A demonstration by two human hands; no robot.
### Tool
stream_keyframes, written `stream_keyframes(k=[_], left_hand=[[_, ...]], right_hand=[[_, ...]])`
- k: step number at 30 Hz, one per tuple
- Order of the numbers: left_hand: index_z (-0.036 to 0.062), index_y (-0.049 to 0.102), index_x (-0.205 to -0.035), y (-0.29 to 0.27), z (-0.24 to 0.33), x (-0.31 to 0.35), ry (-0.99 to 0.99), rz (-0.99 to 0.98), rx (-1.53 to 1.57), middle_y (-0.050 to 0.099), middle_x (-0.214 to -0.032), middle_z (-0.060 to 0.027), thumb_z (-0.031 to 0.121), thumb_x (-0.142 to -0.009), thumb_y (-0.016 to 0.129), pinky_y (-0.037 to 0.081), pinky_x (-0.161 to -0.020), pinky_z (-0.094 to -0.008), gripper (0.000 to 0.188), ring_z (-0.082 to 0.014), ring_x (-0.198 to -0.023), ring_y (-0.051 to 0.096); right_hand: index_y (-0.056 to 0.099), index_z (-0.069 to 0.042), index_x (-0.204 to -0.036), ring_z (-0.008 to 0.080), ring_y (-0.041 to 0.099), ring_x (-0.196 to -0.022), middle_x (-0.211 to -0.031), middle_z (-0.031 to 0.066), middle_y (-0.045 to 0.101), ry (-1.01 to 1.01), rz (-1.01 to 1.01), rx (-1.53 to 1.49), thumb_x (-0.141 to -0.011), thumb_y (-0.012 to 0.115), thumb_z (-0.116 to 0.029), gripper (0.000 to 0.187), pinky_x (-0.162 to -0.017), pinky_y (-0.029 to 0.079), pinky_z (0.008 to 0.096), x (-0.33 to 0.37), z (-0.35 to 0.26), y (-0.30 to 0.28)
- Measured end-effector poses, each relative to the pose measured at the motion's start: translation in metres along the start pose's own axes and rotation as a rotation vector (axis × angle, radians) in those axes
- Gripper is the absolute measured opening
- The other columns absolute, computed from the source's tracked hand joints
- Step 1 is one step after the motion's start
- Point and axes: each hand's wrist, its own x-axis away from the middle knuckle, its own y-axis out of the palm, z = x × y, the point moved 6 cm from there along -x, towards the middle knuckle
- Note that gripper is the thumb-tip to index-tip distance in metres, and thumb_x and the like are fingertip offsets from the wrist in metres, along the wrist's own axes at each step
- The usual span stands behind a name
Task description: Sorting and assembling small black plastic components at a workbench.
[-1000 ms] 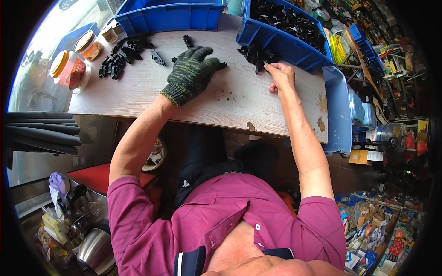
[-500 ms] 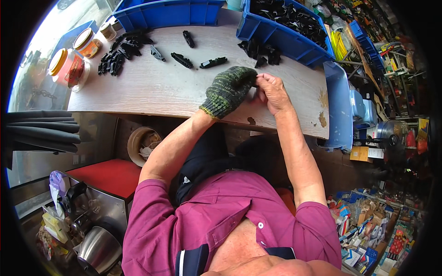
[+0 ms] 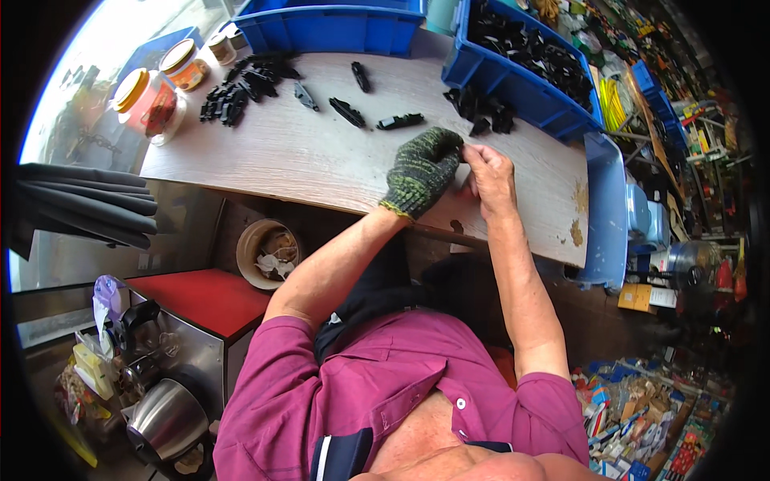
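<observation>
My left hand [image 3: 423, 172], in a dark green knitted glove, is closed above the table's near part. Against its fingertips my bare right hand [image 3: 491, 180] pinches with thumb and forefinger. Whatever lies between them is hidden or too small to name. Just beyond the glove lie a black plastic part [image 3: 400, 121] and another black part [image 3: 347, 113]. A third black part [image 3: 359, 77] is farther back, and a grey part [image 3: 305, 97] sits to the left. Far left is a pile of black parts [image 3: 241, 92]; a smaller black heap [image 3: 483, 111] lies before the right-hand bin.
A blue bin [image 3: 553, 118] full of black parts stands at the back right, another blue bin [image 3: 329, 34] at the back. Lidded jars [image 3: 148, 104] line the table's left end. A light blue tub [image 3: 605, 208] adjoins its right edge. Below is a waste bucket [image 3: 247, 255].
The whole view has shifted, so the table and its things appear farther right and slightly lower. Both hands stay together at the fingertips, with little change in their grip.
</observation>
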Motion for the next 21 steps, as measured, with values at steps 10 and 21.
stream_keyframes(k=[10,21], left_hand=[[-0.0012,0.065,-0.101,-0.009,0.002,-0.012,-0.437,-0.019,0.487,0.065,-0.08,-0.0082,0.01,-0.087,0.071,0.052,-0.057,-0.0308,0.018,-0.0168,-0.064,0.062],[0.0052,0.067,-0.114,-0.038,0.065,0.001,0.417,0.25,-0.744,0.069,-0.098,-0.0151,0.024,-0.09,0.069,0.054,-0.075,-0.0416,0.031,-0.0305,-0.086,0.067]], right_hand=[[0.068,0.0,-0.105,0.0057,0.047,-0.046,-0.071,-0.0017,0.059,-0.046,-0.102,0.024,-0.095,0.07,-0.038,0.039,-0.043,0.038,0.0231,0.009,-0.011,0.008],[0.057,-0.005,-0.09,0.008,0.039,-0.04,-0.052,-0.0035,0.04,-0.118,0.009,-0.03,-0.099,0.061,-0.041,0.038,-0.04,0.043,0.0268,0.01,-0.012,0.004]])
